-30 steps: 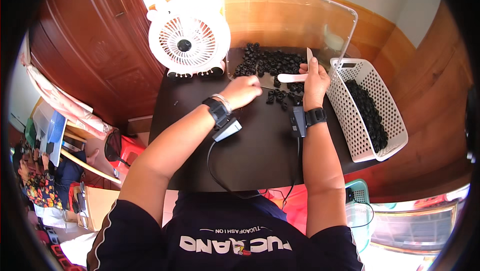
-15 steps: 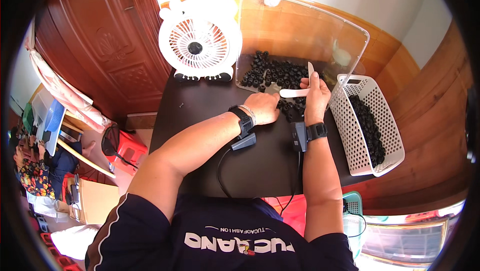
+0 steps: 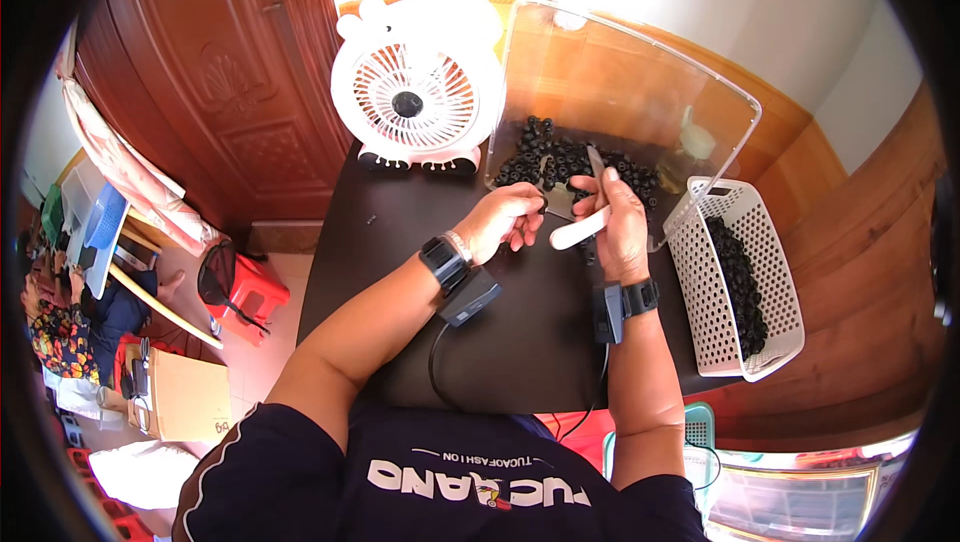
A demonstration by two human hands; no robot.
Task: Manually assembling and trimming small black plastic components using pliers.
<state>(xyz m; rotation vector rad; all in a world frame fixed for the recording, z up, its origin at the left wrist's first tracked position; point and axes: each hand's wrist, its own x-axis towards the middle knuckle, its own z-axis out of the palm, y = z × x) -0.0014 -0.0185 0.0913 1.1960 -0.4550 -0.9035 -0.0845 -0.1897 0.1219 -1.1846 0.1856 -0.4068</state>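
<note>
My right hand (image 3: 624, 227) is closed round a knife with a white handle (image 3: 580, 230); its pale blade (image 3: 597, 162) sticks up past my fingers at an angle to the handle. To its left, the fingertips of my left hand (image 3: 500, 219) are pinched together on a small black piece (image 3: 543, 204), partly covered by the fingers. Both hands hover over the near edge of a heap of small round black pieces (image 3: 590, 159). That heap lies inside a clear plastic bin (image 3: 640, 72). A white perforated basket (image 3: 698, 292) to the right holds more black pieces (image 3: 738, 287).
A white animal-shaped fan (image 3: 415, 92) stands at the table's back left. The dark table (image 3: 400, 232) carries cables from the devices on my wrists. On the floor at left are a red stool (image 3: 245, 292) and a cardboard box (image 3: 190, 397). Another person (image 3: 65, 332) sits at far left.
My left hand has drawn back to the left, apart from my right hand. The knife handle has tilted, its free end now lower. The whole view has shifted slightly.
</note>
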